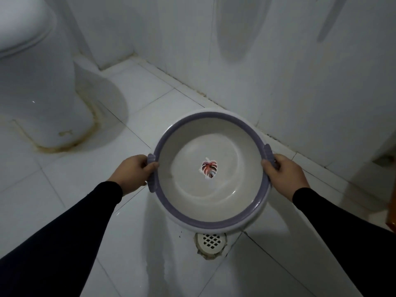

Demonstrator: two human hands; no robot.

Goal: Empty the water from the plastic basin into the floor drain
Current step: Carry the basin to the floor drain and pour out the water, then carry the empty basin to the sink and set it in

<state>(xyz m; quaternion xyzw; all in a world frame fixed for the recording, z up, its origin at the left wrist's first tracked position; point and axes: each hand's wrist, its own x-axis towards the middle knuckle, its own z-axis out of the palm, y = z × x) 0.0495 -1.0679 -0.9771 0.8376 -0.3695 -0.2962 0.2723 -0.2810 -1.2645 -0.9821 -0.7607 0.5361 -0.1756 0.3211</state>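
A round white plastic basin (246, 181) with a purple rim and a red leaf print on its bottom is held above the tiled floor. My left hand (134, 173) grips its left handle and my right hand (282, 174) grips its right handle. The basin looks roughly level; a thin film of water glints near its lower right inside wall. Just below the basin's near edge lies the white grated floor drain (211, 242), its far part hidden by the basin. A wet patch spreads on the tiles near the drain.
A white toilet (36, 82) stands at the left, with stained grout around its base. White tiled walls (278, 71) close the back and right. An orange-brown object (391, 209) shows at the right edge.
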